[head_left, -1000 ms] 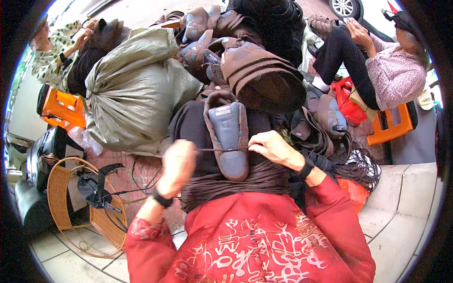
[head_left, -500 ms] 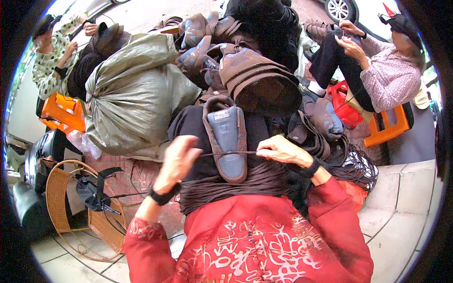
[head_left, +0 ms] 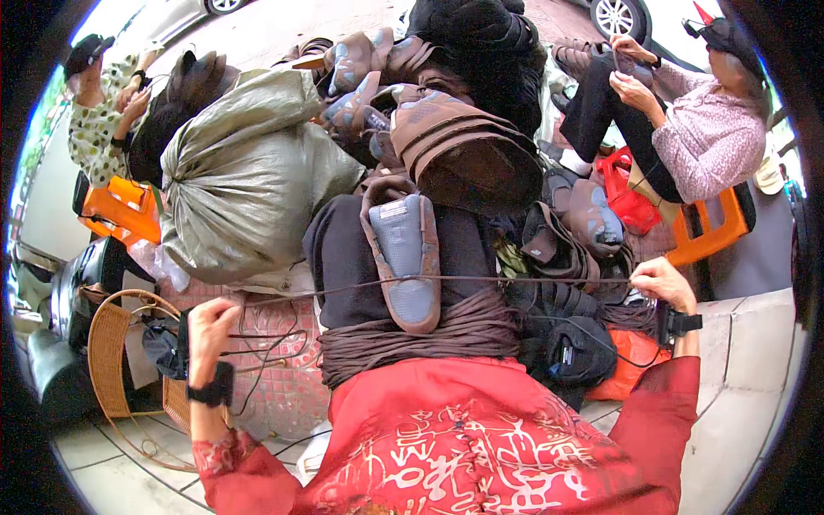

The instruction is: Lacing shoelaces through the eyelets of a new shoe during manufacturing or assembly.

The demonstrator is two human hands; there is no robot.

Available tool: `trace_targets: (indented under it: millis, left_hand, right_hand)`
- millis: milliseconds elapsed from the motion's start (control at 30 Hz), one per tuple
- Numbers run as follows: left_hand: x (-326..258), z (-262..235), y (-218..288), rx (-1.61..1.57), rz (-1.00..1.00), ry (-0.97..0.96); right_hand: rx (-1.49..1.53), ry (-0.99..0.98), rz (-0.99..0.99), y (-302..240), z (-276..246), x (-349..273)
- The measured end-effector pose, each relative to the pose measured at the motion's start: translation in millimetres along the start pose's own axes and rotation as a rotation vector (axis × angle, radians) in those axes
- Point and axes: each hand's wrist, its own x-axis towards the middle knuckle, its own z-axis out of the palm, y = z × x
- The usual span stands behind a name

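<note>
The shoe upper point(head_left: 400, 257) is edged in brown and faced in grey-blue, while the cord point(head_left: 524, 278) and the cord bundle point(head_left: 421, 339) are both coloured dark brown. The jacket point(head_left: 446, 429) is coloured red and is overprinted with pale, script-like figures; the sack point(head_left: 257, 176) is toned grey-green, and the left stool point(head_left: 124, 212) and right stool point(head_left: 711, 225) are finished in orange. The left-hand co-worker's blouse point(head_left: 93, 142) is patterned with dark dots on a pale ground, whereas the right-hand co-worker's blouse point(head_left: 712, 133) is finely mottled in pink.
</note>
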Motion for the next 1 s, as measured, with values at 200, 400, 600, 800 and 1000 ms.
trace_targets:
  millis: [200,400,600,800,1000]
  left_hand:
    - [-58,-76,-9,0.318,0.037,0.162]
    - [-104,-131,-62,0.240,-0.141,0.346]
    - [-135,-163,-120,0.301,-0.299,0.374]
    - [-174,-184,-147,0.759,-0.176,0.469]
    - [-151,-164,-117,0.721,-0.439,0.773]
  right_hand:
    - [-0.176,0.234,-0.127,66,-35,-16]
    - [-0.479,0.621,-0.194,121,-37,-26]
    - [-0.496,0.945,-0.206,166,-23,-22]
    - [-0.718,1.281,0.052,170,-4,-12]
    - [0.756,1.215,-0.124,153,35,11]
